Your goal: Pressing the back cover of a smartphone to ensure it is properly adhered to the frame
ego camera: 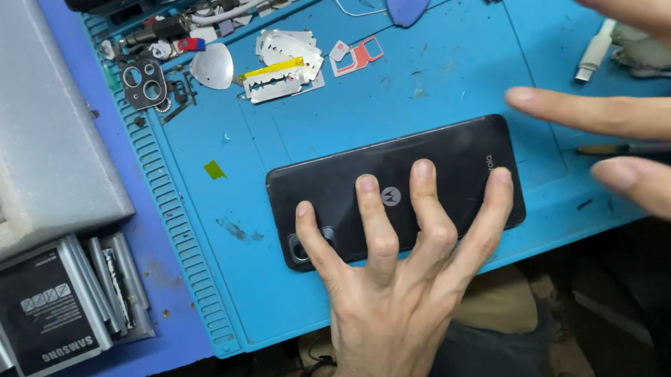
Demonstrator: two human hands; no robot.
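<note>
Blue ridged silicone work mat point(437, 73) over the bench, grey foam-lined box point(28, 114) at nine o'clock, stacked flat grey batteries point(48, 307) at eight, even overhead light

Blue mat point(453, 73) on the surface. Razor blades point(285, 63), blue pick point(408, 1), metal pick point(213, 66), camera frame point(143, 84) upper area. Batteries point(44, 311) stacked lower left.

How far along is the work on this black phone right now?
Done: the phone lies face down on the blue mat with its back cover on. In hand: the left hand presses four fingertips on the cover; the right hand hovers open, empty. Left: razor blades, picks and a loose camera bezel lie out.
</note>
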